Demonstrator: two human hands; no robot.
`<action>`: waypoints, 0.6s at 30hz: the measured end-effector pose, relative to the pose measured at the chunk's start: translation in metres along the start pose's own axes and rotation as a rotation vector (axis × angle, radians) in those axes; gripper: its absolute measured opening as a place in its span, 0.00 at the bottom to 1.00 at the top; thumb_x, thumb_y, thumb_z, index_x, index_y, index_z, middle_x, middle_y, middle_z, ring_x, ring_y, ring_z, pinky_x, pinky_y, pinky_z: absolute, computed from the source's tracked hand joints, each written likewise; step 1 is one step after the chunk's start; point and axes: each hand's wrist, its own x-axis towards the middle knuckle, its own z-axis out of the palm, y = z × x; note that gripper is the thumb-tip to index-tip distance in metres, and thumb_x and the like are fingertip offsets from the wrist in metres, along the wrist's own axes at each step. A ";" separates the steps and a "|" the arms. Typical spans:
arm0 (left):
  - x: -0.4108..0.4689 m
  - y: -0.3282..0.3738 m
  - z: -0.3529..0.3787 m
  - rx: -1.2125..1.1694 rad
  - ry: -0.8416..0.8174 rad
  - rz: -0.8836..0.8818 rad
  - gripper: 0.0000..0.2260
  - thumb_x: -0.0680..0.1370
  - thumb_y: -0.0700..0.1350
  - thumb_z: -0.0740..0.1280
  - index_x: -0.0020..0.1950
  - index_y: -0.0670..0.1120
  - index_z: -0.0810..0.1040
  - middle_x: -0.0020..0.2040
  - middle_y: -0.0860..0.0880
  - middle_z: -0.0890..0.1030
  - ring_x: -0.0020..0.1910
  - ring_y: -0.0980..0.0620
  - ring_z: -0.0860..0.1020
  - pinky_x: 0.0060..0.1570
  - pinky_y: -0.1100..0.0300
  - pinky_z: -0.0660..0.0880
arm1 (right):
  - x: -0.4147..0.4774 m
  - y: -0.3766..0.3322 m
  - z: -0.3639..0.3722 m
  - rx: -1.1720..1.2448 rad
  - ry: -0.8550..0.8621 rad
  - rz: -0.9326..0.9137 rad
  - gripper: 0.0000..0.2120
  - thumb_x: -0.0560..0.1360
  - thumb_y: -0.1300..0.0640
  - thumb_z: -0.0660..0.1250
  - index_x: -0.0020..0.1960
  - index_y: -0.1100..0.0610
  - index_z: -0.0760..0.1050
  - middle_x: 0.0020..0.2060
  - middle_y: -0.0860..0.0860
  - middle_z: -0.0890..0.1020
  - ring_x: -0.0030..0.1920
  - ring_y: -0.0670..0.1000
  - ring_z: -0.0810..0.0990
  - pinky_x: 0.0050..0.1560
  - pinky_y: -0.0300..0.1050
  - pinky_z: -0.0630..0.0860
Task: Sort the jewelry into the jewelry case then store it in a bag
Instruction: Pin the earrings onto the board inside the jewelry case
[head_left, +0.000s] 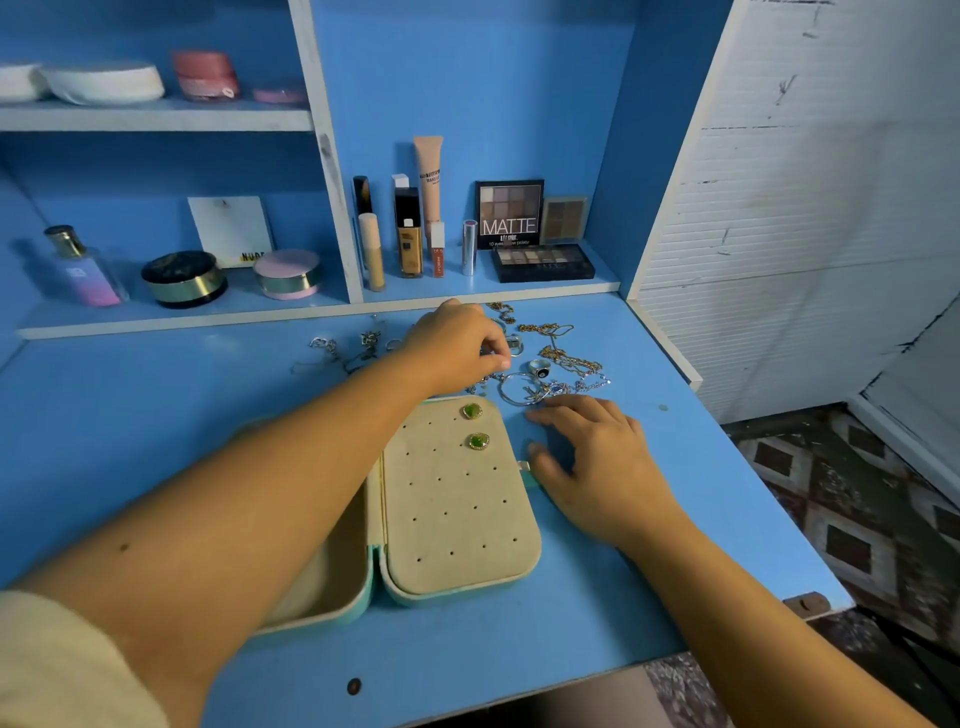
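Gold and silver jewelry (550, 364) lies in a loose tangle at the back of the bench (675, 519), just beyond the open case (457, 519). Two green earrings (471, 411) sit pinned at the far edge of the case's beige holed panel. The other holes are bare, so the sorting looks barely begun.

The left hand (457, 348) reaches across the case to the pile, fingers curled down beside a small ring. I cannot tell whether they pinch a piece. The right hand (597, 457) rests on the bench just right of the case, fingers spread and relaxed, holding nothing, thumb near the case's side tab.

All of this should be light. The chains (566, 358) are limp and overlap, so they will likely snag; each is best lifted by one end or the clasp and drawn free slowly. The dark-stone ring (540, 368) and the bangle (519, 388) are rigid and smooth, and a fingertip pinch on the band should do. The case looks like a stiff shell with a soft lining, best taken by its outer edges when closing.

No bag is in view. Behind the pile, a shelf (571, 287) carries makeup bottles (409, 234) and a palette (509, 213).
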 end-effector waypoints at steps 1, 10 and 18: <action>0.000 0.001 0.000 -0.006 0.006 -0.003 0.06 0.77 0.51 0.70 0.50 0.52 0.84 0.48 0.52 0.76 0.53 0.51 0.72 0.51 0.53 0.72 | 0.000 0.000 0.000 0.002 0.003 0.001 0.21 0.73 0.41 0.57 0.63 0.44 0.75 0.64 0.42 0.74 0.66 0.47 0.68 0.64 0.44 0.60; -0.053 0.018 -0.038 -0.292 0.108 -0.031 0.03 0.80 0.44 0.65 0.46 0.50 0.76 0.44 0.55 0.81 0.44 0.58 0.79 0.45 0.61 0.75 | -0.001 0.001 0.000 0.006 0.009 -0.006 0.21 0.73 0.41 0.58 0.63 0.44 0.75 0.63 0.42 0.74 0.65 0.47 0.68 0.64 0.44 0.60; -0.126 0.026 -0.038 -0.305 0.038 -0.092 0.01 0.73 0.48 0.74 0.43 0.54 0.84 0.38 0.56 0.83 0.38 0.59 0.79 0.40 0.66 0.76 | -0.002 0.000 0.001 0.006 0.020 -0.014 0.17 0.76 0.46 0.64 0.63 0.46 0.75 0.64 0.43 0.74 0.65 0.49 0.68 0.64 0.45 0.60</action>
